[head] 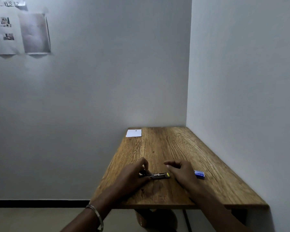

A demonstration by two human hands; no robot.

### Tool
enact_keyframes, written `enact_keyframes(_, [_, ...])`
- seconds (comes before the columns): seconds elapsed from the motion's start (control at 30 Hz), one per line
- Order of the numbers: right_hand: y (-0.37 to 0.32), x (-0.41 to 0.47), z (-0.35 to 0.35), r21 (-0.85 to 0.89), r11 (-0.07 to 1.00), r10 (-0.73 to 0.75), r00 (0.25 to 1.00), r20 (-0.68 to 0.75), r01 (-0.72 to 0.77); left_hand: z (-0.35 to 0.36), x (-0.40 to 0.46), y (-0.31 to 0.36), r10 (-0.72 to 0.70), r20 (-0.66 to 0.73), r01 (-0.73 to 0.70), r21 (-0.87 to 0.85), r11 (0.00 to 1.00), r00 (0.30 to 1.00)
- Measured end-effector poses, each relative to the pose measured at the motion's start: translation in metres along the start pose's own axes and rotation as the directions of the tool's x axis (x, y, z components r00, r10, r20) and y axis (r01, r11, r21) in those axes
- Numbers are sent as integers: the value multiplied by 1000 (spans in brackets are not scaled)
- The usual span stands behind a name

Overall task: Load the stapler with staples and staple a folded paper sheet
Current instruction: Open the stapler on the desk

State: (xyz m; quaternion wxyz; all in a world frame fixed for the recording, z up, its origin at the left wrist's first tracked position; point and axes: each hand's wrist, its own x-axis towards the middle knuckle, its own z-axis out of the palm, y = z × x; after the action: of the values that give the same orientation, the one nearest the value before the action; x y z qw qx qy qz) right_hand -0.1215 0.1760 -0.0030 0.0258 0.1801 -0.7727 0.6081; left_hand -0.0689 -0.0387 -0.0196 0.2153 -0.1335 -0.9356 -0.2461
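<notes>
The left hand (135, 171) has its fingers (145, 162) curled round the rear end of the stapler (159, 175), with the thumb (143, 179) pressed against the near side, so that end is pinched between them. The stapler lies flat on the wooden table (174, 148), long and narrow, its metal channel showing along the top and a yellow tip pointing to the right. That tip sits just beside the right hand (182, 171), which does not touch it: the right fingers (170, 163) are loosely bent, spread a little and holding nothing, hovering above the wood just beyond the stapler's front end. The stapler thus lies between the two hands, gripped only on its left side.

Just right of the right hand, partly hidden behind it, a small blue staple box (199, 174) rests on the table; whether it is open cannot be told. At the far left corner of the tabletop, well apart from both hands, lies a white paper sheet (134, 133) with a small dark mark near its far edge.

A metal bangle (95, 213) circles the left wrist. The table stands in the corner of two pale walls, and printed papers (20, 32) hang high on the left wall.
</notes>
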Motion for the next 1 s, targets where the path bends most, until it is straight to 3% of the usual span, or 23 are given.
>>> enact_keyframes(0.1, [4, -5, 4, 224, 965, 164, 980, -117, -135, 1, 3, -1, 3, -21, -2, 49, 999, 1000])
enact_keyframes(0.17, [5, -7, 8, 423, 881, 297, 944, -146, -212, 1, 5, 0, 17, -60, -12, 75, 997, 998])
enact_keyframes(0.23, [0, -9, 12, 650, 703, 442, 893, -81, -289, 0, 8, 5, 40, -148, -24, 108, 994, 988])
enact_keyframes(0.3, [-9, -12, 17, 820, 455, 544, 837, 51, -346, -4, 13, 14, 149, -293, -82, 226, 971, 945])
enact_keyframes(0.37, [-15, -13, 23, 897, 230, 578, 794, 186, -378, -9, 17, 27, 385, -376, -207, 434, 877, 843])
enact_keyframes(0.47, [-33, -11, 31, 928, 32, 535, 791, 297, -370, -9, 19, 42, 729, -184, -435, 697, 570, 660])
enact_keyframes(0.5, [-40, -10, 33, 935, 20, 543, 789, 286, -353, -7, 18, 44, 771, -105, -481, 726, 491, 627])
enact_keyframes(0.57, [-48, -9, 38, 945, 17, 565, 783, 262, -328, -5, 19, 40, 783, -27, -511, 744, 431, 621])
enact_keyframes(0.7, [-48, -9, 42, 946, 13, 518, 811, 272, -325, -11, 20, 34, 734, -31, -487, 729, 481, 679])
enact_keyframes(0.8, [-39, -6, 45, 938, 118, 487, 842, 232, -326, -10, 17, 35, 614, -79, -427, 650, 629, 785])
enact_keyframes(0.9, [-27, -1, 40, 887, 266, 482, 849, 217, -377, -7, 16, 35, 321, -219, -196, 452, 870, 921])
enact_keyframes(1.0, [-18, 8, 27, 822, 367, 507, 835, 215, -435, -3, 15, 31, 50, -301, -12, 125, 992, 952])
